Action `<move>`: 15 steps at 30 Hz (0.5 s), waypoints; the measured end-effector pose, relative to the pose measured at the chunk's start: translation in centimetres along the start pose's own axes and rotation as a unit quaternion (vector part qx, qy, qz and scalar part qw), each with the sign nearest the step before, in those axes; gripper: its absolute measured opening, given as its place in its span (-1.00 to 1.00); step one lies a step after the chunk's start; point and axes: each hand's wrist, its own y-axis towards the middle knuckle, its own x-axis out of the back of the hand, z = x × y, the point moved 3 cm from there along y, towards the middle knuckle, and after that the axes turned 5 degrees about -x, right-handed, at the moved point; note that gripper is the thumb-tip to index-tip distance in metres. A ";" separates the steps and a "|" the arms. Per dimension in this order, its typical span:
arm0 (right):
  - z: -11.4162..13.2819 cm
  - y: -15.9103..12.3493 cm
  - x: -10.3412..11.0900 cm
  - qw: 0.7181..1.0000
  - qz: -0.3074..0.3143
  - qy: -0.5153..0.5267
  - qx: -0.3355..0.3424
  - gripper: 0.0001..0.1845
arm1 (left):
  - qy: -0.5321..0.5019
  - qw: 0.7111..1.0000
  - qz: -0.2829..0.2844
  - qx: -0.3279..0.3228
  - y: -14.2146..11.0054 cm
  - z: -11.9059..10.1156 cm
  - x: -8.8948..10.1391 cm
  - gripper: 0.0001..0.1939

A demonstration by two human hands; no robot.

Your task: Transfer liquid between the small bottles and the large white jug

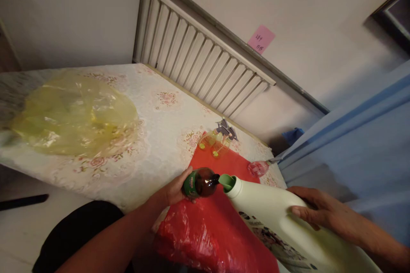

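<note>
My left hand [177,187] is closed around a brown bottle [206,182] with a green label, tilted so that its neck points right. My right hand [320,209] grips a big pale green detergent jug [275,204] from its upper side. The jug lies tilted, its green spout [226,182] right at the mouth of the brown bottle. Whether liquid is flowing between them I cannot tell. Beneath both is a red plastic sheet [230,222], crinkled at the front. The jug's handle is hidden.
Clear bottles with grey trigger spray heads [226,129] stand beyond the bottle. A pinkish bottle [258,168] is near the blue curtain [358,149]. A yellow plastic bag [77,115] covers the left of the flowered tablecloth [153,140]. A radiator [192,51] lines the wall; a black stool [83,234] stands at front left.
</note>
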 end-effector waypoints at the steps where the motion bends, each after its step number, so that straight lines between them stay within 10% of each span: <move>1: 0.0 0.1 0.0 1.000 0.000 -0.001 0.001 -0.57 | 0.002 1.000 -0.002 0.002 0.0 0.0 0.0 -0.32; 15: 0.3 0.2 0.1 1.000 -0.001 -0.002 0.002 -0.56 | -0.014 1.000 -0.006 0.013 0.1 0.1 0.2 -0.34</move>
